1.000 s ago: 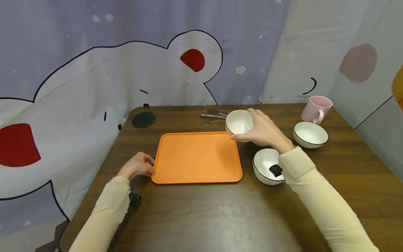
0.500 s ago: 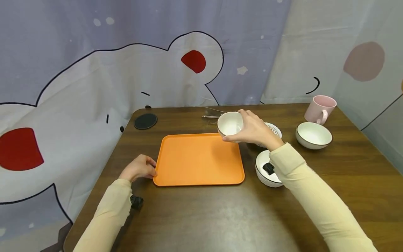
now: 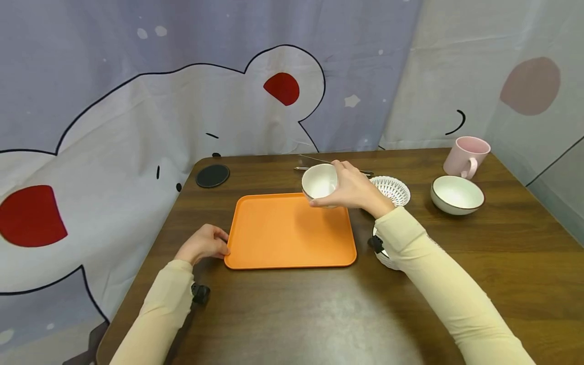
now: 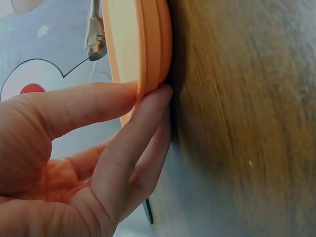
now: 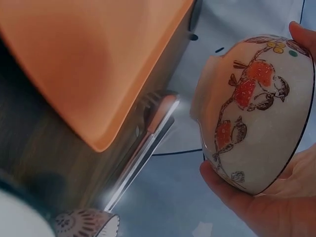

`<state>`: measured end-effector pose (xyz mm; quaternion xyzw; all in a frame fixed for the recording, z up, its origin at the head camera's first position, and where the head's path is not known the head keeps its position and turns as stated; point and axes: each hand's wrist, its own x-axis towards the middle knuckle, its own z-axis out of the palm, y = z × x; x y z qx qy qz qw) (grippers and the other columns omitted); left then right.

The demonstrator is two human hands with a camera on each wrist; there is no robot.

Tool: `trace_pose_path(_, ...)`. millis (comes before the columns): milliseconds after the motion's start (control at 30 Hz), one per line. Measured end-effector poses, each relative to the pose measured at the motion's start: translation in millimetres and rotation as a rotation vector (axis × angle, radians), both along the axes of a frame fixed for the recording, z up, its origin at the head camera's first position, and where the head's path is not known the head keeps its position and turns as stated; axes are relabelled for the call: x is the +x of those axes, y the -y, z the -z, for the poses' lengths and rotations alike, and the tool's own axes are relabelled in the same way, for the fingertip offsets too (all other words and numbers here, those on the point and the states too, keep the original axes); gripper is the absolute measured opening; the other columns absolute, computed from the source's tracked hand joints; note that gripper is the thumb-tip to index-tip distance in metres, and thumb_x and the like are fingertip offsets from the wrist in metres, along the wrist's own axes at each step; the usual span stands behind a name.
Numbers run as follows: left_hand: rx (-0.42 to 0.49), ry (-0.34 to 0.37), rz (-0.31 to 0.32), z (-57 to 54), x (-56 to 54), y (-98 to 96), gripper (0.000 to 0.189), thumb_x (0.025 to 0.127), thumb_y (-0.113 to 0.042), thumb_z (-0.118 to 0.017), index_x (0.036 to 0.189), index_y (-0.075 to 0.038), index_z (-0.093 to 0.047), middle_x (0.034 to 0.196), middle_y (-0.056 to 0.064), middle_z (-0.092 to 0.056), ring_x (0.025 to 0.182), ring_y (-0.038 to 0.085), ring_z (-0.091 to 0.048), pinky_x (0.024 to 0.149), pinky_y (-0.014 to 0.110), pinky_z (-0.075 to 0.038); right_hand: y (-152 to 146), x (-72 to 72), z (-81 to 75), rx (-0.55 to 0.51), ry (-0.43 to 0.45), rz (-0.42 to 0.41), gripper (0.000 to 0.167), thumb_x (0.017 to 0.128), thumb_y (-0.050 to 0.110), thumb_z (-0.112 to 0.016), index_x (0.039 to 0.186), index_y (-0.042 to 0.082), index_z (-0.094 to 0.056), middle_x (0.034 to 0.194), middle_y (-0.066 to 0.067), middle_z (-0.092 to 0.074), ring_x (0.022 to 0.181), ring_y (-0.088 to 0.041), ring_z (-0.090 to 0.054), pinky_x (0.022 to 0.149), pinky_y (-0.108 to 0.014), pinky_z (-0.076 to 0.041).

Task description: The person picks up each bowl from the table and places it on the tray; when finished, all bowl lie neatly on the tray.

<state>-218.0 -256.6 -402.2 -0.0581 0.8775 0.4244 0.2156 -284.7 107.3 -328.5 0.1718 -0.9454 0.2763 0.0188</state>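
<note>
An orange tray lies on the wooden table. My left hand pinches its near left corner; in the left wrist view the thumb meets the tray's rim and the fingers lie at its underside. Over the tray's far right part, my right hand grips a small white bowl by its side, the opening tilted toward the head camera. Red birds on a branch decorate the outside of the bowl in the right wrist view, where fingers and thumb span it.
Right of the tray stand a white patterned bowl and another bowl, mostly hidden by my right sleeve. Farther right are a dark-rimmed bowl and a pink mug. Cutlery lies behind the tray, a black disc at back left.
My right hand has carried the bowl leftward, farther over the tray, uncovering more of the patterned bowl behind it. The left hand keeps its hold on the tray's corner.
</note>
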Motion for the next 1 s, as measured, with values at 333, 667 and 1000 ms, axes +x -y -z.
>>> trace_pose_path(333,-0.007,-0.010,-0.011,1.7,0.6,-2.2,0.038,0.080,0.005,-0.068,0.115,0.013,-0.056,0.101,0.021,-0.062,0.079,0.021,-0.068,0.076,0.036,-0.059,23.8,-4.9,6.5,0.011,0.009,-0.028,0.113,0.053,0.067,-0.083,0.139,0.007,-0.042,0.127,-0.013,-0.052,0.107,-0.030,-0.055,0.088,-0.047,-0.052)
trace_pose_path(667,0.001,-0.027,-0.013,3.3,0.6,-3.4,0.038,0.079,0.006,-0.068,0.114,0.013,-0.056,0.096,0.019,-0.061,0.077,0.021,-0.068,0.075,0.036,-0.060,47.1,-6.0,16.4,0.010,0.032,-0.060,0.110,0.055,0.068,-0.081,0.137,0.005,-0.042,0.124,-0.014,-0.052,0.105,-0.029,-0.056,0.087,-0.046,-0.052)
trace_pose_path(1000,-0.008,-0.041,-0.026,1.5,2.6,-7.1,0.038,0.079,0.006,-0.068,0.114,0.014,-0.057,0.089,0.017,-0.063,0.074,0.020,-0.068,0.074,0.036,-0.060,67.1,-10.9,28.0,-0.001,0.032,-0.067,0.119,0.054,0.070,-0.080,0.144,0.005,-0.037,0.134,-0.013,-0.049,0.112,-0.031,-0.055,0.090,-0.047,-0.051)
